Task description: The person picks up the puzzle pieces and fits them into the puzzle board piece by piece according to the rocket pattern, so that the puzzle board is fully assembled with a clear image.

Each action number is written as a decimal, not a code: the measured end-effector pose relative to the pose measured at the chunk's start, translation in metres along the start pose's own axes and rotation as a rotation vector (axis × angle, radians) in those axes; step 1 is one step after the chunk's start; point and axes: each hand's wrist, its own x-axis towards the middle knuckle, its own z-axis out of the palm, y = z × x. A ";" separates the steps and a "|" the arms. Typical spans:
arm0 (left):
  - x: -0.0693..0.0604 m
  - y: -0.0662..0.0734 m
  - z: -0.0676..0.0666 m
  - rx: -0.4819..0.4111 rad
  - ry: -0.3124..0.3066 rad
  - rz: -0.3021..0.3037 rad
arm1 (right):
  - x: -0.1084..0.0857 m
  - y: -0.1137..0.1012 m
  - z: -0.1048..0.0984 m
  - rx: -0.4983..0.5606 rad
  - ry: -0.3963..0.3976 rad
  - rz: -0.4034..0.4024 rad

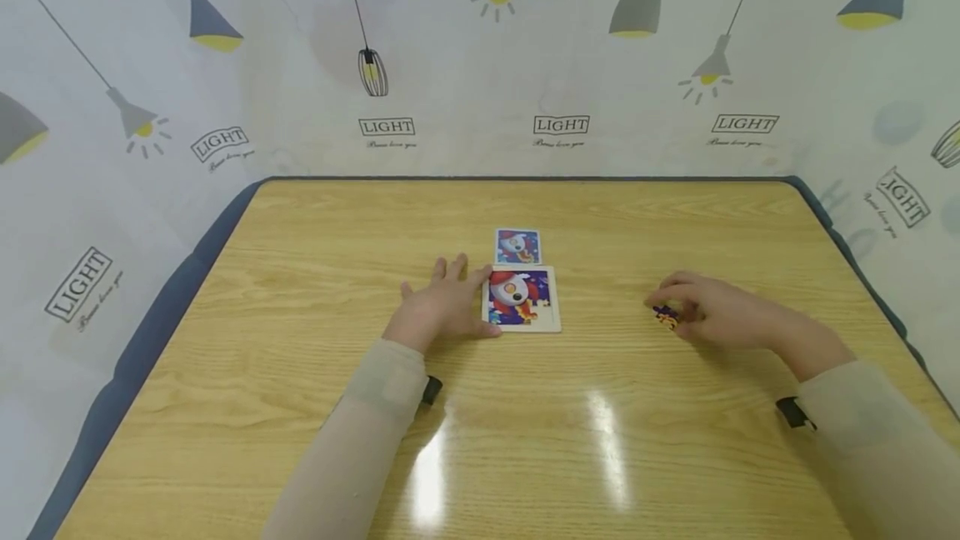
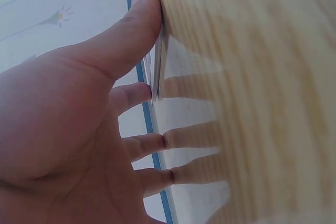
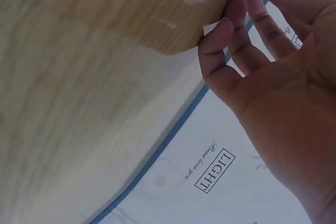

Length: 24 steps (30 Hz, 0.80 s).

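A square picture puzzle (image 1: 517, 297) with a pale border and a rocket picture lies flat on the table; pale backing shows at its lower right. My left hand (image 1: 444, 307) rests beside it with fingers spread, thumb and index finger touching its left corners. In the left wrist view, the thumb (image 2: 131, 40) presses along the puzzle's thin edge (image 2: 156, 72). To the right, my right hand (image 1: 708, 311) pinches a dark blue and orange puzzle piece (image 1: 666, 317) between thumb and fingers. Only a sliver of that piece shows in the right wrist view, by the fingertips (image 3: 223, 30).
Just behind the puzzle lies a smaller card (image 1: 517, 246) with a similar rocket picture. The wood-grain table (image 1: 360, 240) has a dark blue edge. A white cloth (image 1: 450, 40) printed with lamps stands around its back and sides.
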 end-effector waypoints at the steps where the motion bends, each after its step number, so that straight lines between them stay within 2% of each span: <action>1: 0.000 0.000 0.000 -0.001 0.001 0.001 | 0.000 0.001 0.001 0.000 0.014 -0.004; 4: 0.001 0.000 0.000 0.004 0.001 0.001 | 0.002 0.003 0.004 -0.012 0.044 -0.017; 11: -0.001 0.001 -0.001 0.015 0.007 0.005 | 0.004 0.003 0.007 -0.001 0.083 0.065; 15: -0.002 0.001 -0.003 0.011 0.006 0.008 | 0.005 0.003 0.008 0.003 0.104 0.082; 20: 0.000 -0.001 -0.002 0.004 0.008 0.005 | 0.007 0.000 0.010 -0.011 0.115 0.044; 24: 0.000 -0.001 -0.001 0.000 0.012 0.006 | 0.014 -0.011 0.015 -0.035 0.137 -0.005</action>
